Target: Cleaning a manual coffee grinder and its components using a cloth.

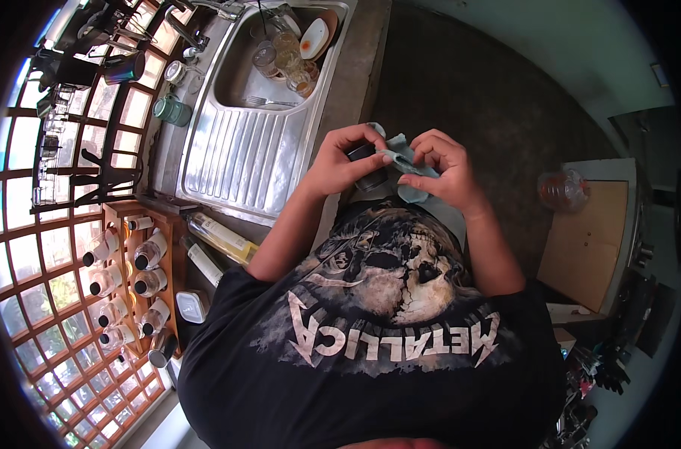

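In front of my shirt, my left hand (pixel 343 160) curls around a black cylindrical container (pixel 368 168). Its thumb and index fingertip also touch a light green-blue cloth (pixel 408 160). On the other side, my right hand (pixel 444 165) pinches the same cloth between thumb and fingers, and part of it hangs below that hand. Folds of cloth and my left fingers hide part of the container, so what kind of vessel it is cannot be told. Both hands are close together, just right of the counter edge (pixel 346 84).
Left is a steel sink (pixel 234 84) with glasses (pixel 287 53), a stained white dish (pixel 314 39) and a fork (pixel 270 101). A green glass jar (pixel 172 110) stands beyond the ribbed drainboard (pixel 239 157). Bottles (pixel 220 233) lie near a wooden spice rack (pixel 172 264). A plastic jug (pixel 562 189) sits right.
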Available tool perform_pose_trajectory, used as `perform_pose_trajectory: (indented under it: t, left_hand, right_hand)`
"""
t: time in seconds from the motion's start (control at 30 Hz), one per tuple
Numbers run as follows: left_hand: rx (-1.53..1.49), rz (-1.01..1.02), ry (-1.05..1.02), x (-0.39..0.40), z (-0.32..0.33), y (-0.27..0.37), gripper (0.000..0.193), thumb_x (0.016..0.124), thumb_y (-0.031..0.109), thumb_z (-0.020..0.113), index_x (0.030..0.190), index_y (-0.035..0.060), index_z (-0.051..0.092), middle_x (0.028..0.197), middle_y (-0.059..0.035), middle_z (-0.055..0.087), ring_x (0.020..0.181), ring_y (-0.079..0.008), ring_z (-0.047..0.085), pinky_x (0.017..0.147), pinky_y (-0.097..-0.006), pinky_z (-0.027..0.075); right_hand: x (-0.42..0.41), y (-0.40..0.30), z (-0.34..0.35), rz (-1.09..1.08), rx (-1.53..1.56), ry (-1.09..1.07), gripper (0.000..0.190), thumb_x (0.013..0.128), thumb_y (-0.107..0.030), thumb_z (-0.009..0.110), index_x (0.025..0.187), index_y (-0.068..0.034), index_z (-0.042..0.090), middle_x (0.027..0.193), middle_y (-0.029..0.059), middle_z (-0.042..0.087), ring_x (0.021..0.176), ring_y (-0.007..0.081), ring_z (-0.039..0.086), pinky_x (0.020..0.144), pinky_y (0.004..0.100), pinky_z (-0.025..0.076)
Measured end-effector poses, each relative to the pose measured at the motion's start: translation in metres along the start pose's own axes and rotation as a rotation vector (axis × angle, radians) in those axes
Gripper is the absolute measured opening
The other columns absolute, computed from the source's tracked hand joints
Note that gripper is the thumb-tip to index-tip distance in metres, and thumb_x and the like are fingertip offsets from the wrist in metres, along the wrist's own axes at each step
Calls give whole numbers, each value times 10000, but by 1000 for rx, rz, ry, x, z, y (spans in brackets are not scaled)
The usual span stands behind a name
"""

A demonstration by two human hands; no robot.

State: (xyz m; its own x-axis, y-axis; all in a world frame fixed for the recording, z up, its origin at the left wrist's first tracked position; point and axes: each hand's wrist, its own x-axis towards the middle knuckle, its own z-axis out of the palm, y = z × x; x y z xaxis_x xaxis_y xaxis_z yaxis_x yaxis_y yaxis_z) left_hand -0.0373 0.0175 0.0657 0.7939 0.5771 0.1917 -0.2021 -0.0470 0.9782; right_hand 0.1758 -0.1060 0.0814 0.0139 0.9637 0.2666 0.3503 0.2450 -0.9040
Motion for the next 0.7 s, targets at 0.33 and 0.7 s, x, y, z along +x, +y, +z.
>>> perform_pose_trajectory:
  t: [0.33,0.7]
  left_hand:
    - [245,30,-13,3,6,22,74,884,58,759,925,20,711,894,-21,685,831,-69,613,732,-234,483]
    - [350,-118,125,-2,9,9,135,866,95,794,921,-1,718,849,-20,700,786,-64,625,703,-230,499]
  right_hand:
    - [-9,26,32,163,550,-17,346,774,-77,866,1034,-38,641,1188,37,621,976,79,596,813,246,504]
    - [-2,10,40,64,-91,85,430,774,-234,871,1073,-10,658,1071,82,646,938,204,651,798,310,524]
